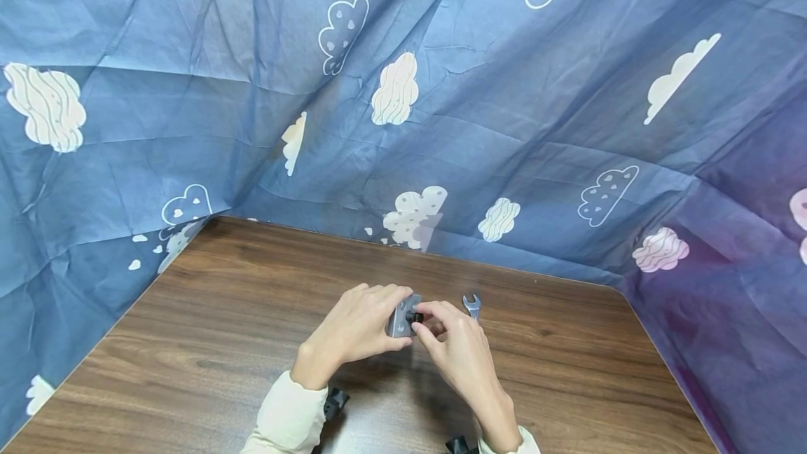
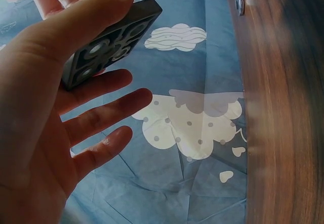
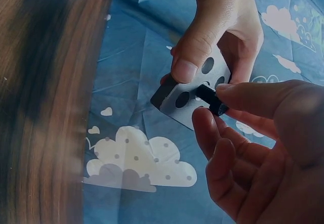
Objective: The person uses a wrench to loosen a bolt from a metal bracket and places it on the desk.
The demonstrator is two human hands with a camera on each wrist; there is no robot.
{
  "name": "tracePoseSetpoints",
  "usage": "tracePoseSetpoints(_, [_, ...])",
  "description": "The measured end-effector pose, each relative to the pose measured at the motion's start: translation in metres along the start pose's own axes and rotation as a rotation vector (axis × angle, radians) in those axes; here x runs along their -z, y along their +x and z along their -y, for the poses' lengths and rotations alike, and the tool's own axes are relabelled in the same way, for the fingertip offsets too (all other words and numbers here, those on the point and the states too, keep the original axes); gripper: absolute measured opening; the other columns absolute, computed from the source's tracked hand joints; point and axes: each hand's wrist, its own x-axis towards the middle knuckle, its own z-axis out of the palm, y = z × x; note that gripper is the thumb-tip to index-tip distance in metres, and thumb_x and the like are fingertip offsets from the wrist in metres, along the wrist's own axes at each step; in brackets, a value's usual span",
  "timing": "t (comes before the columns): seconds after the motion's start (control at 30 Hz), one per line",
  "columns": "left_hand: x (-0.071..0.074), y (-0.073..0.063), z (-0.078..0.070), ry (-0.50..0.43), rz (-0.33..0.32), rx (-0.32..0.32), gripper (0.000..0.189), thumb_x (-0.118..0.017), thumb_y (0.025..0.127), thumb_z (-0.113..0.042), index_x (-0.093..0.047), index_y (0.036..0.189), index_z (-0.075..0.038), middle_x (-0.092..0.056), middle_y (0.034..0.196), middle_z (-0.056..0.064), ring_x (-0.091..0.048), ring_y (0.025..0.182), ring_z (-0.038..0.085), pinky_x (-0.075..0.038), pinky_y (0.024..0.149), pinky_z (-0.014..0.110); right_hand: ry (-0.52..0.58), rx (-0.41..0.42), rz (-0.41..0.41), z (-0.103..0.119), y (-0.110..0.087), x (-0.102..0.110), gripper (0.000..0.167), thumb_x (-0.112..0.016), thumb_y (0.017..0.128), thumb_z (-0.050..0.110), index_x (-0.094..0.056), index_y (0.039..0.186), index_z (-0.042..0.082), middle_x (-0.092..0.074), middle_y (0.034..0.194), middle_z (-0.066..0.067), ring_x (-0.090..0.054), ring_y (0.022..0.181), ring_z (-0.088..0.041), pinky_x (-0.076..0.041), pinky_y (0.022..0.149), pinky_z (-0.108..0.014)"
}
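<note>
In the head view my left hand (image 1: 358, 324) grips a grey metal block (image 1: 400, 322) by its edges, above the table. The right wrist view shows several round holes in the block's face (image 3: 188, 112). My right hand (image 1: 459, 350) pinches a black threaded bolt (image 3: 212, 100) between thumb and fingertip. The bolt's tip meets the middle of that face; how deep it sits cannot be seen. From the left wrist view, the block's other side (image 2: 117, 43) also has holes, with the left thumb along its edge.
An open-end wrench (image 1: 471, 305) lies on the wooden table (image 1: 208, 342), just beyond the right hand. Blue cloth with cloud prints (image 1: 466, 132) hangs along the table's back and sides. Black wrist camera mounts (image 1: 335, 403) sit near both wrists.
</note>
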Motion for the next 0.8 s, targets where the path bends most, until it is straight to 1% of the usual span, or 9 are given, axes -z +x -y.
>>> tracePoseSetpoints(0.13, [-0.0005,-0.0001,0.0007,0.007,-0.011,-0.004,0.067,-0.079,0.073,-0.052,-0.059,0.126,-0.015,-0.068,0.11,-0.006,-0.067,0.091,0.012,-0.05,0.079,0.031,0.008,0.001,0.003,0.0002,0.0,0.0004,0.023,-0.08,0.082,0.013,-0.074,0.103,0.017,-0.071,0.089,0.008,-0.067,0.07,-0.004,-0.053,0.063,-0.022])
tracePoseSetpoints(0.27, [-0.0004,-0.0001,0.0007,0.004,-0.022,-0.007,0.067,-0.08,0.072,-0.051,-0.059,0.125,-0.015,-0.068,0.108,-0.006,-0.067,0.091,0.011,-0.05,0.078,0.031,0.021,-0.002,0.002,-0.0001,0.0004,0.0009,0.027,-0.08,0.083,0.021,-0.073,0.109,0.018,-0.07,0.088,0.009,-0.065,0.068,-0.001,-0.052,0.062,-0.024])
tracePoseSetpoints(0.4, [-0.0008,0.0001,0.0005,0.008,-0.028,-0.012,0.067,-0.079,0.072,-0.051,-0.06,0.125,-0.015,-0.068,0.109,-0.006,-0.067,0.091,0.011,-0.05,0.078,0.03,0.024,-0.047,0.015,0.0005,0.0011,0.0018,0.028,-0.076,0.086,0.028,-0.071,0.112,0.018,-0.071,0.089,0.007,-0.065,0.069,-0.001,-0.052,0.064,-0.025])
tracePoseSetpoints(0.5, [-0.0011,0.0002,0.0004,0.01,-0.029,-0.015,0.068,-0.079,0.073,-0.052,-0.06,0.126,-0.015,-0.069,0.11,-0.005,-0.067,0.092,0.012,-0.051,0.079,0.031,0.018,-0.084,0.023,0.0009,0.0013,0.0023,0.025,-0.073,0.089,0.029,-0.072,0.111,0.018,-0.072,0.089,0.007,-0.066,0.071,-0.002,-0.052,0.065,-0.025])
tracePoseSetpoints(0.57, [-0.0011,0.0001,0.0003,0.008,-0.027,-0.015,0.068,-0.079,0.073,-0.053,-0.06,0.126,-0.014,-0.069,0.111,-0.005,-0.068,0.094,0.012,-0.051,0.08,0.031,0.015,-0.094,0.024,0.0005,0.0013,0.0023,0.023,-0.072,0.09,0.03,-0.072,0.11,0.018,-0.072,0.087,0.008,-0.066,0.071,-0.002,-0.052,0.065,-0.026])
tracePoseSetpoints(0.8, [-0.0013,0.0002,0.0001,0.004,-0.017,-0.009,0.068,-0.079,0.073,-0.053,-0.059,0.126,-0.015,-0.069,0.111,-0.005,-0.067,0.094,0.012,-0.051,0.082,0.031,-0.009,-0.087,0.02,-0.0009,0.0009,0.0013,0.016,-0.072,0.09,0.029,-0.074,0.103,0.019,-0.071,0.08,0.01,-0.065,0.069,-0.002,-0.052,0.064,-0.025])
